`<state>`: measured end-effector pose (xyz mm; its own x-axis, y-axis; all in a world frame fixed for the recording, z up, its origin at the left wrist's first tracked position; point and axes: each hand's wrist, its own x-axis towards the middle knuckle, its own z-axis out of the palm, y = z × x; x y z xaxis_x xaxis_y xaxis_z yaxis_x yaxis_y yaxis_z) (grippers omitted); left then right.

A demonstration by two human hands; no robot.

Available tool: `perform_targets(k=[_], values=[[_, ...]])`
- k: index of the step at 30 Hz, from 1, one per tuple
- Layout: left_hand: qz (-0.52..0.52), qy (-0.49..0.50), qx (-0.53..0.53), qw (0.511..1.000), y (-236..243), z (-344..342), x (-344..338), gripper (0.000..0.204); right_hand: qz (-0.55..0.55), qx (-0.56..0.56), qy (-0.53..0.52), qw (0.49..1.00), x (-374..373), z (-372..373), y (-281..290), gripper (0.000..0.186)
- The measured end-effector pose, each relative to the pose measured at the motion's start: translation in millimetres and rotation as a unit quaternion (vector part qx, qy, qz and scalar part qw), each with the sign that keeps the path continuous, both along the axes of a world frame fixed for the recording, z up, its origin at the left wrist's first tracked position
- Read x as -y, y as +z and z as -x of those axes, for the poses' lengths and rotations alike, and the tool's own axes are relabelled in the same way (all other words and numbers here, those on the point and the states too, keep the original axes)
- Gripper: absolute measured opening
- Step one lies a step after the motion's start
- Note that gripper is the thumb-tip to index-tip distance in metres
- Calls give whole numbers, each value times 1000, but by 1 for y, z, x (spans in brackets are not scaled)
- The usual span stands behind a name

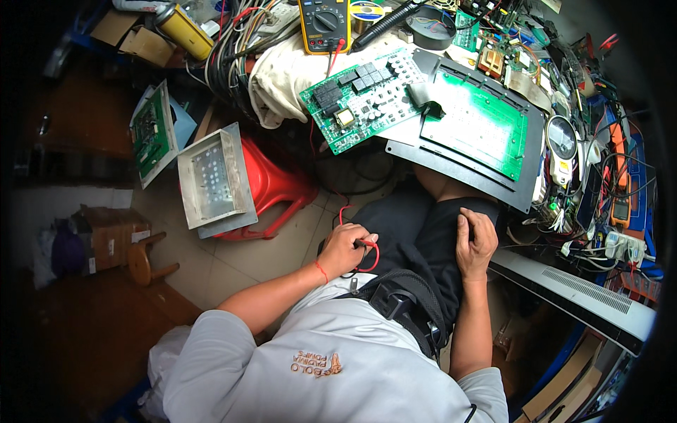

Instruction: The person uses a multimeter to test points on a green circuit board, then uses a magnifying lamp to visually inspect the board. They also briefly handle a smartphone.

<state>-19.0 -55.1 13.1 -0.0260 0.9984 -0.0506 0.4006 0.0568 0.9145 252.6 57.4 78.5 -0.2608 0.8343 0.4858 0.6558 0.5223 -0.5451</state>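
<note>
My left hand (pixel 347 248) is closed around the test probes (pixel 369 244), a red one and a dark one, above my lap. A red lead loops beside it, and another red lead runs from the yellow multimeter (pixel 325 27) at the back of the bench. My right hand (pixel 477 243) rests on my thigh, its fingers loosely bent with nothing in them. Ahead of both hands, a green circuit board (pixel 381 116) with black relays lies tilted at the bench edge. A grey ribbon cable (pixel 419 94) links it to a black panel (pixel 518 194) bearing a second green board (pixel 479 127).
A red plastic stool (pixel 271 183) stands at the left, with a metal-framed panel (pixel 215 180) on it. Another circuit board (pixel 151 134) leans behind. Bundled cables (pixel 236 67), a magnifier (pixel 561 137) and loose electronics crowd the bench. A small wooden stool (pixel 148 261) stands on the floor.
</note>
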Motion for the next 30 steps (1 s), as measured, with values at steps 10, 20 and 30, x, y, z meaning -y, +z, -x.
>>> perform_targets(k=[10,20,30], values=[[2,0,-2,1000,1,-1,0,24,-2,-8,-1,1000,1,1,2,13],[-21,-10,4,1000,7,2,1,26,-2,-9,1,1000,0,1,3,12],[-35,-20,-37,998,6,-2,1,26,-11,-7,-1,1000,1,-1,2,13]])
